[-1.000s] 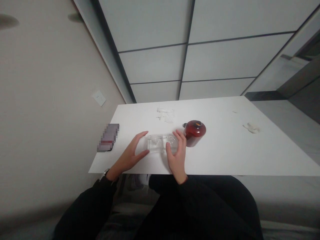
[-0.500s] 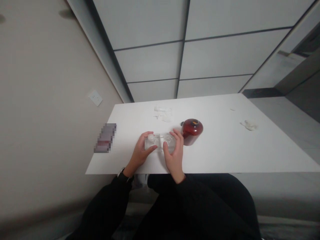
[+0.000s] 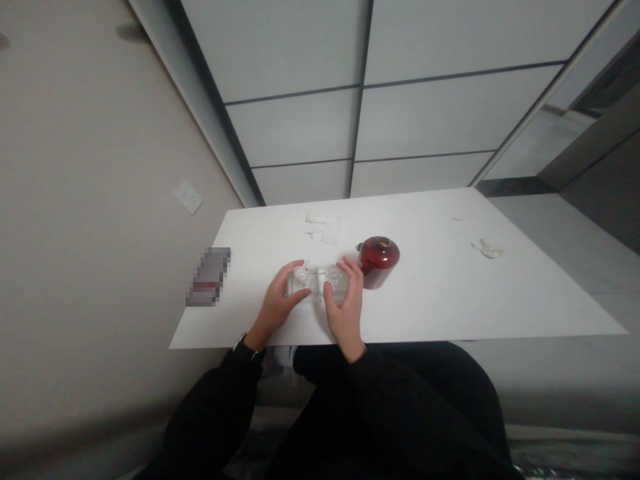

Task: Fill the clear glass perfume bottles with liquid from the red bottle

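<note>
A clear, glassy container (image 3: pixel 316 283) with a whitish band across its middle and a small round whitish knob (image 3: pixel 300 273) near its left end is on or just above the white table (image 3: pixel 450 293). My left hand (image 3: pixel 283 294) curves around its left end, thumb on the near side and fingers on the far side. Around the right end, my right hand (image 3: pixel 347 299) closes in the same way. Just right of that hand stands a rounded red-brown bottle (image 3: pixel 379 263) with an open top and a dark knob on its left side. The container's inner details are too faint to make out.
Crumpled clear wrapping (image 3: pixel 323 228) lies beyond the hands, and a crumpled pale scrap (image 3: pixel 488 249) lies at the right. A pixelated dark flat object (image 3: pixel 209 277) is by the table's left edge. A wall with a socket (image 3: pixel 189 198) borders the left.
The view has shifted slightly, so the table and its things sit a little further left. Both hands keep their hold on the clear container, almost unmoved.
</note>
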`<state>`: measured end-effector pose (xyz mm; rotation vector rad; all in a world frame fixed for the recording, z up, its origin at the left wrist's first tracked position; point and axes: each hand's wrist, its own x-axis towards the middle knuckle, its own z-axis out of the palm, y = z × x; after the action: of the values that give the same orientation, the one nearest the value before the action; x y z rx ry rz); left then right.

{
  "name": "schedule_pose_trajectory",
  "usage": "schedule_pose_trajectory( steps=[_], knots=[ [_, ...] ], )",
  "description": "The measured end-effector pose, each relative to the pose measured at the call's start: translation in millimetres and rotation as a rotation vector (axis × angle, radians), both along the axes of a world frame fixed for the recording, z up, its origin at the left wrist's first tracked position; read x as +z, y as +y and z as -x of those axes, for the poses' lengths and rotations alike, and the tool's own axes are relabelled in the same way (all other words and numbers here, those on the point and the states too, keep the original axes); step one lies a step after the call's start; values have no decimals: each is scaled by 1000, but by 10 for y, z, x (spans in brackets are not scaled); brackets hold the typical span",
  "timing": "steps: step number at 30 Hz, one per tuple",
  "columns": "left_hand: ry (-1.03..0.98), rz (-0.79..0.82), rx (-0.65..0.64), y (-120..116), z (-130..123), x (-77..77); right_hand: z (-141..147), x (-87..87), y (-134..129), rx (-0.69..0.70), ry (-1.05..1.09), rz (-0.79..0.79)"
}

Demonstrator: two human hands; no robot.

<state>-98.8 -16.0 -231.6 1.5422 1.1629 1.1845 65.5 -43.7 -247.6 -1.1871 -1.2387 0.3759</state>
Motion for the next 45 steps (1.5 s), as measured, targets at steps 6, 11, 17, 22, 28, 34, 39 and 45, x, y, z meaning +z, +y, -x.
schedule_pose_trajectory(
  steps=[6, 11, 17, 22, 28, 34, 39, 45],
  knots=[
    [-24, 35, 8, -15, -7, -5, 1, 4, 0, -1, 9, -9],
    [-40, 31, 5, 4, 1, -6, 3, 15, 2, -2, 6, -6],
    [-35, 22, -8, 8, 1, 0, 7, 21, 0, -9, 10, -2],
    [-40, 15, -9, 7, -5, -1, 3, 21, -1, -3, 1, -4],
    [-34, 14, -6, 9, 7, -3, 4, 35, -5, -11, -2, -2],
    [-16, 8, -5, 11, 0, -24, 6, 50, -11, -14, 5, 13],
    [-28, -52, -33, -36, 22, 62, 7, 44, -8, -9, 12, 16],
    [268, -145, -61, -33, 119, 373, -1, 28, -3, -4, 13, 2]
  ],
)
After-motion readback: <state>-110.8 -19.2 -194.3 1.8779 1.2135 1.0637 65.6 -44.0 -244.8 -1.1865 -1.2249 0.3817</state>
